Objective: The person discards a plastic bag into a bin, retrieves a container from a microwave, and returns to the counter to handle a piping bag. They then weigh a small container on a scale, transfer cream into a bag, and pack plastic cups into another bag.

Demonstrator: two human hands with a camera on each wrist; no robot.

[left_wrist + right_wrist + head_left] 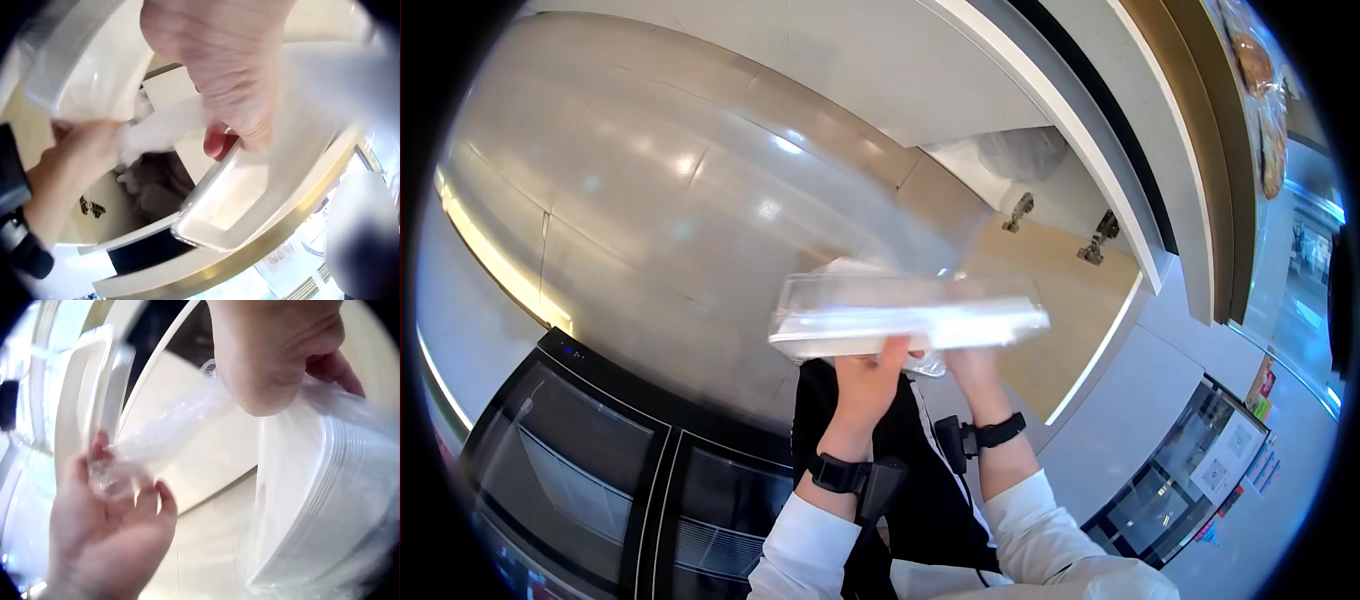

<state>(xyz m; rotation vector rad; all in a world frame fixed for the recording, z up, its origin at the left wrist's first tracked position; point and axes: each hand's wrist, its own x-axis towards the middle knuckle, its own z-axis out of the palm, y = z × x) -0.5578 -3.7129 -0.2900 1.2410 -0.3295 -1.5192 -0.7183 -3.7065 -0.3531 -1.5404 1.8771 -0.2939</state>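
Note:
Both hands are in front of the body at a low cabinet, holding clear plastic containers. My left hand (867,388) grips the rim of a shallow clear plastic tray (234,215), its thumb inside the edge in the left wrist view. In the right wrist view, my right hand (275,356) holds a stack of nested clear plastic trays (337,475) wrapped in thin film. A twisted length of the clear plastic bag (172,428) stretches from the stack to the left hand, lying across its fingers. Motion blurs the trays in the head view.
An opened cabinet door (1060,320) with metal hinges (1090,250) lies beyond the hands, below a white counter. Inside the cabinet is a clear plastic bag (1020,152). Black glass-door fridges (570,450) stand at the left, above a tiled floor (650,230).

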